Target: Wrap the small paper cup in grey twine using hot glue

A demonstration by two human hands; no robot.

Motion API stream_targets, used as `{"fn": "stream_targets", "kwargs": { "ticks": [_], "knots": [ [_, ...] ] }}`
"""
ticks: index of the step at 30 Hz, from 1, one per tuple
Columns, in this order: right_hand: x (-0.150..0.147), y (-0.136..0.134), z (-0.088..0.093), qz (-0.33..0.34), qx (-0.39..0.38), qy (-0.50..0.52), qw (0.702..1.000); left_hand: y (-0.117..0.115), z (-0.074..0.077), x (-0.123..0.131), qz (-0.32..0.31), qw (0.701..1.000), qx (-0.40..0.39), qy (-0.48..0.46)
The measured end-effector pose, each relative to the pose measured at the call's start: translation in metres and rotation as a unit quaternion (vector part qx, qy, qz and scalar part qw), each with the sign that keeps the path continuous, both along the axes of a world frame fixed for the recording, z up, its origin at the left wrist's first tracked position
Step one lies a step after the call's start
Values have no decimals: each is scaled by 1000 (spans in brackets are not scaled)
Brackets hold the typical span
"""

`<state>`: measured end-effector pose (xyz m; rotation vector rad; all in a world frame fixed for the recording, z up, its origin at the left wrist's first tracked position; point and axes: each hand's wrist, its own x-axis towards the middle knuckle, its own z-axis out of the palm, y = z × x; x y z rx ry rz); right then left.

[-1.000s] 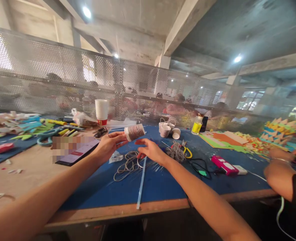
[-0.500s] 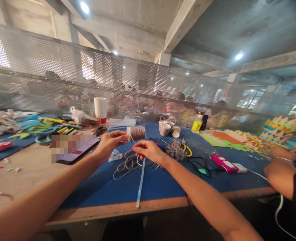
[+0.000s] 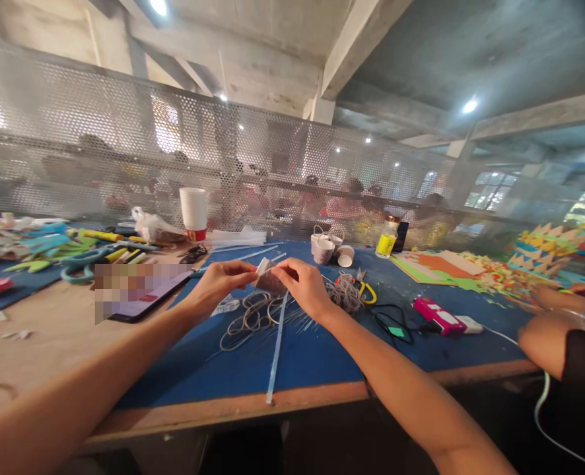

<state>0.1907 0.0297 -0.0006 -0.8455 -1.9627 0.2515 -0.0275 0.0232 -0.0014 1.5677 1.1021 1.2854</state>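
A small paper cup point(image 3: 269, 282), partly wrapped in grey cord, is tilted between my two hands above the blue mat. My left hand point(image 3: 226, 282) pinches it by its pale end. Fingers of my right hand point(image 3: 303, 285) are closed against the cup's wrapped side, on the cord, whose held part they mostly hide. Loops of grey cord point(image 3: 243, 330) lie on the mat below. A translucent glue stick point(image 3: 276, 359) points toward the table's front edge under my hands.
Several cord-wrapped cups point(image 3: 323, 251) stand behind, near a yellow-labelled bottle point(image 3: 386, 241). Yellow-handled pliers point(image 3: 368, 292) lie by a cord tangle point(image 3: 344, 292). Right are a pink device point(image 3: 438, 315) and a co-worker's arm point(image 3: 545, 336); left, a phone point(image 3: 148, 297), scissors point(image 3: 82, 264) and stacked cups point(image 3: 193, 211).
The cup has tipped from lying sideways to a steeper tilt and dropped slightly. My right hand has risen from below it to its wrapped side. The view has shifted slightly.
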Motion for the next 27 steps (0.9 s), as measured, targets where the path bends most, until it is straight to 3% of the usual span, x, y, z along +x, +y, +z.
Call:
{"fn": "stream_targets", "kwargs": {
  "ticks": [27],
  "knots": [
    [3,4,5,-69,-37,11,997,-8,1,4,-50,997,17,55]
  ]
}}
